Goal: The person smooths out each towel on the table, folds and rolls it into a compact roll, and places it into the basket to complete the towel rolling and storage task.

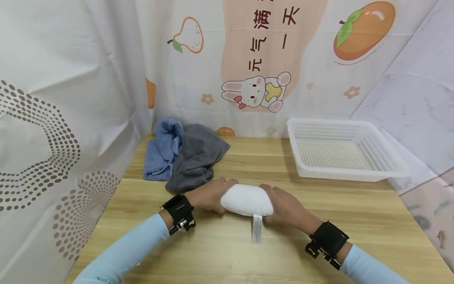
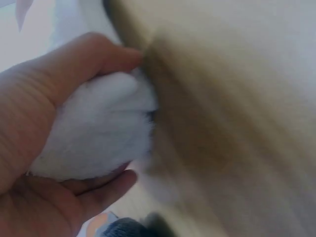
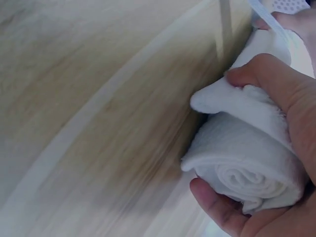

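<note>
A rolled white towel (image 1: 247, 200) lies on the wooden table (image 1: 227, 252), with a white label (image 1: 256, 228) hanging toward me. My left hand (image 1: 209, 194) grips its left end, thumb and fingers curled round the fluffy cloth (image 2: 98, 133). My right hand (image 1: 287, 209) grips the right end, where the spiral of the roll (image 3: 247, 173) shows between thumb and fingers. Both wrists wear black straps over light blue sleeves.
A blue cloth (image 1: 164, 148) and a grey cloth (image 1: 196, 156) lie crumpled at the back left. A white perforated basket (image 1: 344, 148) stands at the back right. Printed curtains close off the back and the left side.
</note>
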Demonstrator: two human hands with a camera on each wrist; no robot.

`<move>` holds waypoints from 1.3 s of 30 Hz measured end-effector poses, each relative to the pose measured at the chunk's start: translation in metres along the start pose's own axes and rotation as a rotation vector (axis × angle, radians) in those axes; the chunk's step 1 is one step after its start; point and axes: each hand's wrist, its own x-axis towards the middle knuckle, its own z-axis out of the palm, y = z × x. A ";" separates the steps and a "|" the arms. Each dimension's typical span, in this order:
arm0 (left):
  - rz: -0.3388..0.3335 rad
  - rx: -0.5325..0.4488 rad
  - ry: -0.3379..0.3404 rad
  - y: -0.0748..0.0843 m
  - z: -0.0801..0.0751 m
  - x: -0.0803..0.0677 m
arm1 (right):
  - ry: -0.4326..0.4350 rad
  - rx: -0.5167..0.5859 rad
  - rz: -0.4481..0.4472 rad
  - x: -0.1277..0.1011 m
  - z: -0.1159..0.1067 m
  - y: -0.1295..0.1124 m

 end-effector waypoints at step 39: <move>0.061 0.159 0.168 0.011 0.000 0.032 | 0.217 0.217 0.296 -0.025 -0.064 0.033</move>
